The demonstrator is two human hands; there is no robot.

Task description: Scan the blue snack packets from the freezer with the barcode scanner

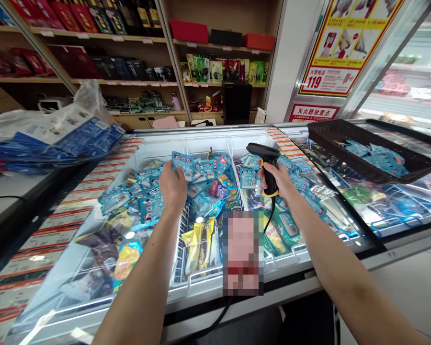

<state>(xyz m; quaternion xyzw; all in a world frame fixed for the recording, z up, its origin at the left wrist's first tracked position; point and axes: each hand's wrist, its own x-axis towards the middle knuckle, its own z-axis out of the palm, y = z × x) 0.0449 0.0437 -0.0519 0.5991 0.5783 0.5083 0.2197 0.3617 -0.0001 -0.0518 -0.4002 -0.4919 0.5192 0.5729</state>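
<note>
My left hand (172,186) pinches the edge of a small light-blue packet (184,166), held up over the glass-topped freezer. In my right hand (279,178) is a black barcode scanner (264,152) with yellow trim, its head pointing left and its cord (272,216) running down. Another blue packet (249,178) shows just left of my right fingers; whether they touch it I cannot tell. Many similar blue packets (151,207) lie spread across the glass between and around my hands. A pixelated patch hides part of the freezer's front.
On the left lies a plastic bag (57,136) with blue-and-white packaging. A dark woven basket (413,170) at the right holds more blue packets. Yellow-wrapped ice creams (201,244) sit inside the freezer. Shelves of boxes and bottles (129,36) stand behind it.
</note>
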